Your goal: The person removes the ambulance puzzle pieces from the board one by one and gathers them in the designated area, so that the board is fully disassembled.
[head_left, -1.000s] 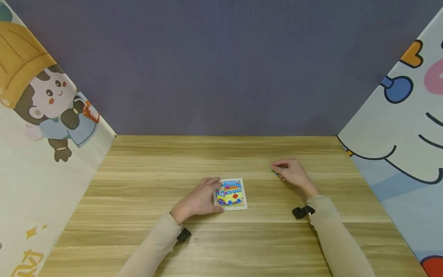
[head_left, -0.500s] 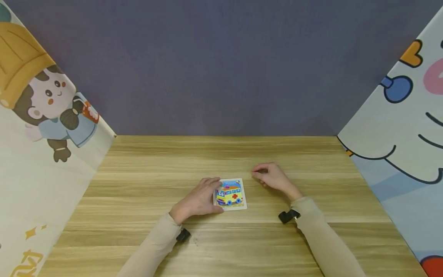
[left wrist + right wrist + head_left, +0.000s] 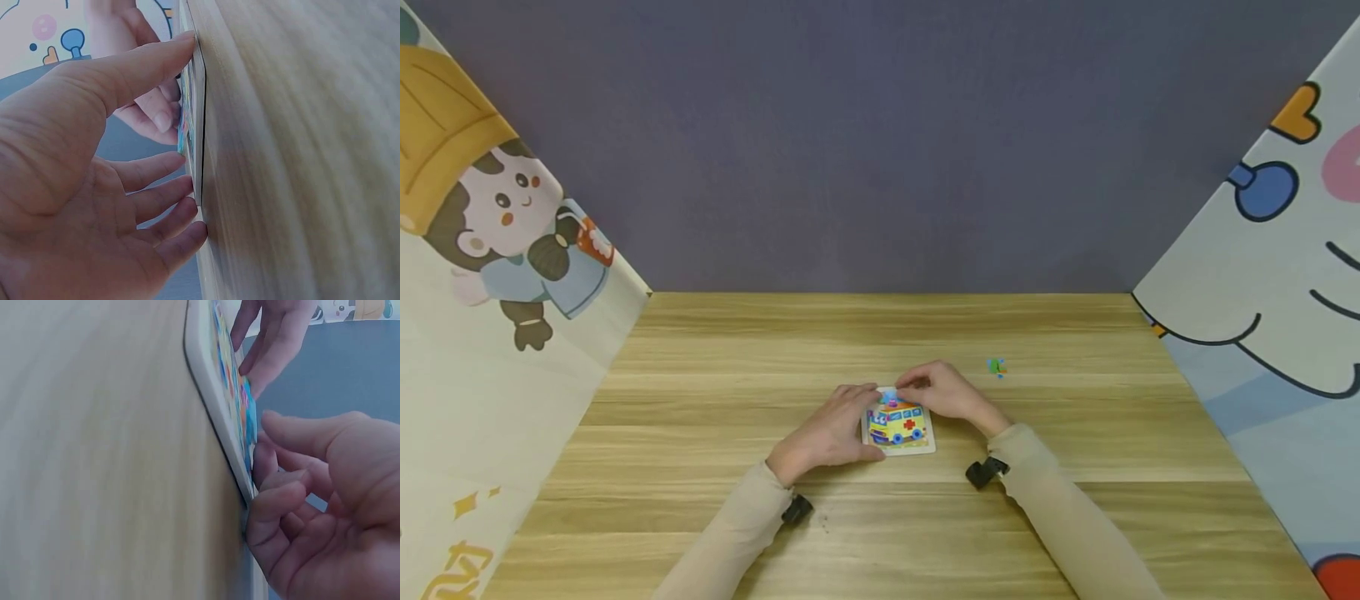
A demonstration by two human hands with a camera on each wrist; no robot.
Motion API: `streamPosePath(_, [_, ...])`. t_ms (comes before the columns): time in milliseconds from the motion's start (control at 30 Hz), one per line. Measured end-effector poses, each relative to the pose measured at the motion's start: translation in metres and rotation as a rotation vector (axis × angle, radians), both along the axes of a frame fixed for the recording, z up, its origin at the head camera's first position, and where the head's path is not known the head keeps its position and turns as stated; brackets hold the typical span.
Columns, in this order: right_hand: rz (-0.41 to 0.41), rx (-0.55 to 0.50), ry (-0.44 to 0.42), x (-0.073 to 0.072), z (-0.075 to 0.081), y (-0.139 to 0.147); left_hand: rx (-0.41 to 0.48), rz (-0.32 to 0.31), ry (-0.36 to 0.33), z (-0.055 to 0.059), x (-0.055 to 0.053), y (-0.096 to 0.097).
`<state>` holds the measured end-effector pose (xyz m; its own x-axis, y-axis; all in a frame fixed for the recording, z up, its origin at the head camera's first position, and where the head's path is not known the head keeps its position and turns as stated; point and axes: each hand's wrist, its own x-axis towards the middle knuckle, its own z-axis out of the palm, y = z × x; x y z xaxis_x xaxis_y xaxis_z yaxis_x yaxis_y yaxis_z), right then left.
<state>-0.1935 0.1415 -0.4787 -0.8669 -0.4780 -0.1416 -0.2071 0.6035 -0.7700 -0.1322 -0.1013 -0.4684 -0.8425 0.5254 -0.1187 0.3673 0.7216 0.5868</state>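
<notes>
A small square jigsaw puzzle (image 3: pixel 898 427), pale-rimmed with a yellow ambulance picture, lies flat on the table. My left hand (image 3: pixel 827 429) holds it from the left, thumb at the near edge and fingers at the far left corner. In the left wrist view the thumb (image 3: pixel 150 65) and fingers span the board. Over its far edge is my right hand (image 3: pixel 947 392), thumb and index finger pinching a blue puzzle piece (image 3: pixel 251 417) close above the picture. Fingers partly hide that piece in the head view. The other right fingers rest along the board's edge.
A little cluster of green and blue puzzle pieces (image 3: pixel 996 367) lies on the wooden table (image 3: pixel 760 342), to the right of and beyond the puzzle. A dark panel (image 3: pixel 880 150) stands at the back, with cartoon-printed side walls left and right.
My right hand has moved left from the loose pieces to the puzzle's far edge, carrying a piece. The remaining cluster is now uncovered. My left hand has stayed in place.
</notes>
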Motion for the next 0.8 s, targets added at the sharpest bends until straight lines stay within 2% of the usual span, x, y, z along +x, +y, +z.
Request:
streamPosePath(233, [-0.021,-0.014,0.004,-0.0007,-0.0006,-0.0061,0.001,0.000,0.002,-0.0004,-0.0001,0.0000])
streamPosePath(500, [-0.020,-0.060,-0.033,-0.0017,-0.0021,-0.0060,0.008,0.007,0.000,0.0010,0.0008,-0.0006])
streamPosePath(800, [-0.003,-0.105,-0.042,-0.0036,-0.0050,0.0005,-0.030,-0.004,0.005,0.0009,0.0004,-0.0011])
